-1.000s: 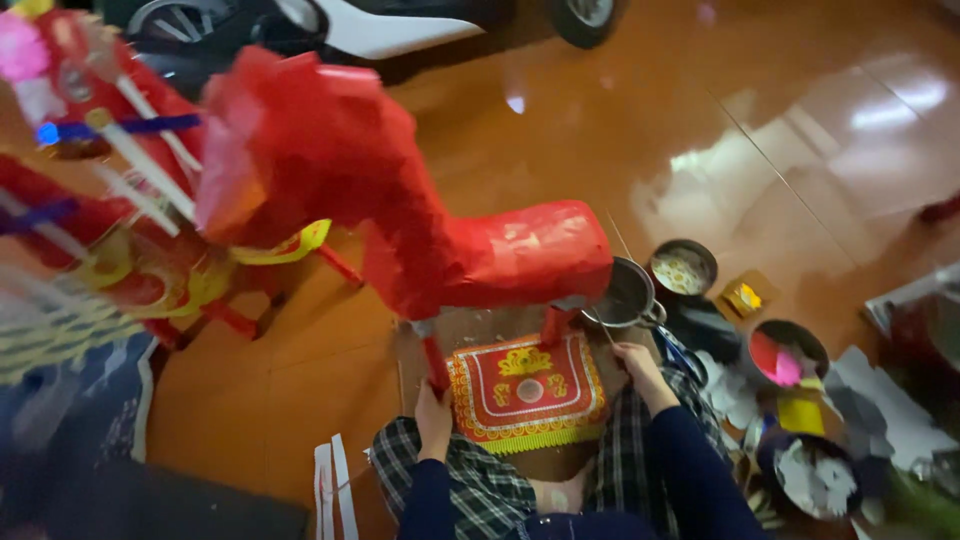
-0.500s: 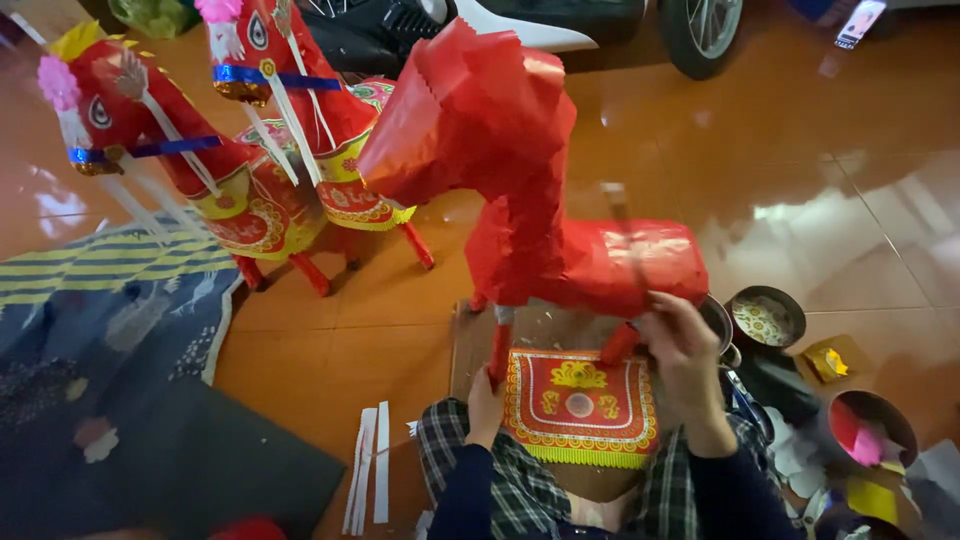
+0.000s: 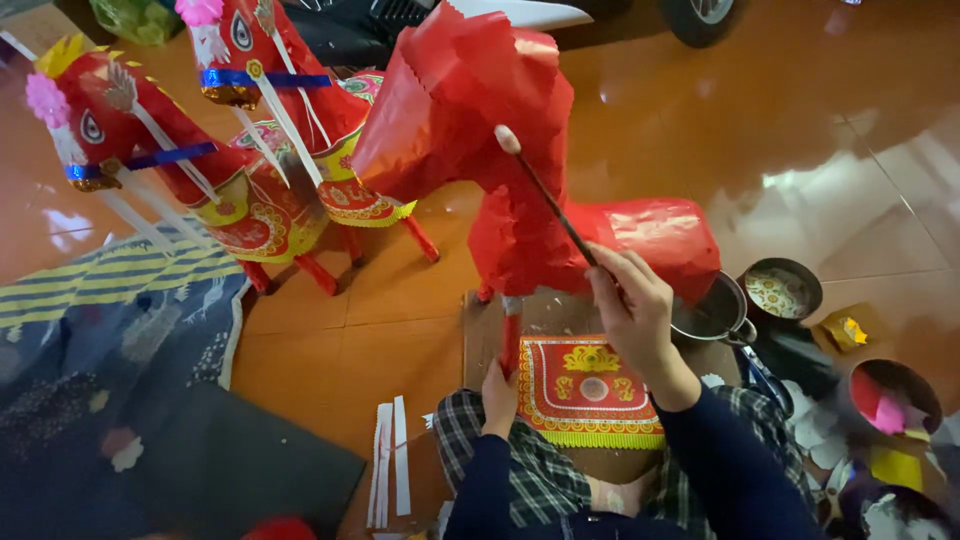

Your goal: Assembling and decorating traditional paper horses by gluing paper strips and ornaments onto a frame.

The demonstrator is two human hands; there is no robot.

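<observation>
Fingers of the right hand [image 3: 632,305] pinch a thin brush [image 3: 548,200], its tip touching the neck of the red paper horse [image 3: 520,180] standing on the floor [image 3: 700,130]. The left hand [image 3: 499,394] grips the horse's front leg. A red and gold cloth [image 3: 590,390] lies beneath, near a metal pot [image 3: 710,310].

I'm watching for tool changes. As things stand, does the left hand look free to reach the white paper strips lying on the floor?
Probably not at once: the left hand grips the plain red paper horse's front leg. The white paper strips lie on open floor to its left, nothing between.
</observation>
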